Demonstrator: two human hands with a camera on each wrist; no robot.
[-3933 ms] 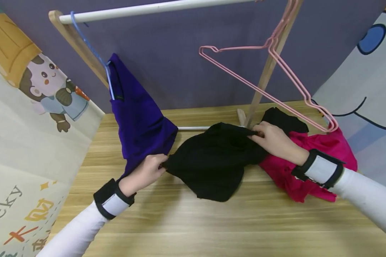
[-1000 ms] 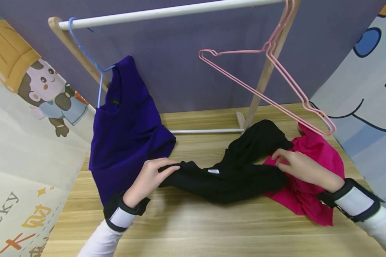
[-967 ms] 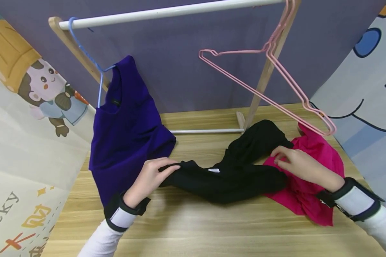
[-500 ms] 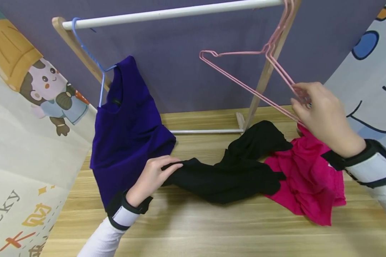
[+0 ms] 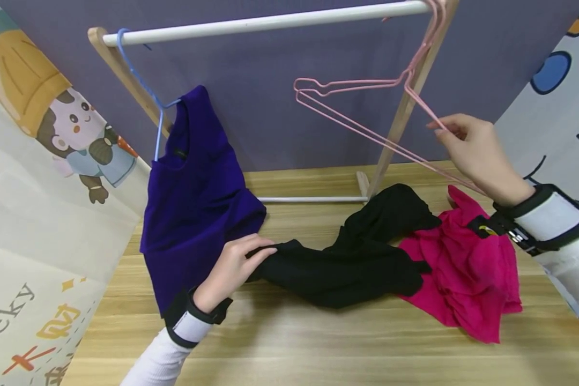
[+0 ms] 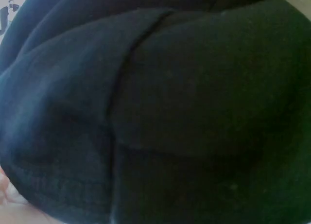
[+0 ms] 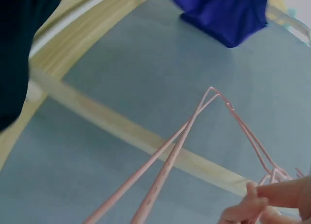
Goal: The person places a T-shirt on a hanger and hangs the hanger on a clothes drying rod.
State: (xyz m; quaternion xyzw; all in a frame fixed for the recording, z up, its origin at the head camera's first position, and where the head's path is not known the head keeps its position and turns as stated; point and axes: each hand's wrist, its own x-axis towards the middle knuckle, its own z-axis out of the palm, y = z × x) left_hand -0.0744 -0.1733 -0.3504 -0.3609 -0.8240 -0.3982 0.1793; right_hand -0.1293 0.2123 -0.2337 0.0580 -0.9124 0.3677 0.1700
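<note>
My left hand (image 5: 231,271) pinches the left edge of a black garment (image 5: 338,276) between thumb and fingers. The garment lies crumpled across the wooden tabletop, and its dark folds (image 6: 184,102) fill most of the left wrist view. Higher up on the right, my right hand (image 5: 482,155) pinches the sloping arm of a pink clothes hanger (image 5: 421,53). Two such hangers hang close together at the right end of the rail; their wires (image 7: 166,166) cross the right wrist view. The fingertips of my left hand are partly hidden by cloth.
A purple top (image 5: 188,203) hangs from a blue hanger (image 5: 137,78) at the left of the white rail (image 5: 270,22). A bright pink garment (image 5: 463,279) lies bunched at the right, beside the black one. Wooden posts (image 5: 400,120) hold the rail.
My right hand has left the black garment and moved up to a pink hanger, and the two hangers have spread slightly apart. My left hand keeps its pinch. The purple top has turned since the earliest frame.
</note>
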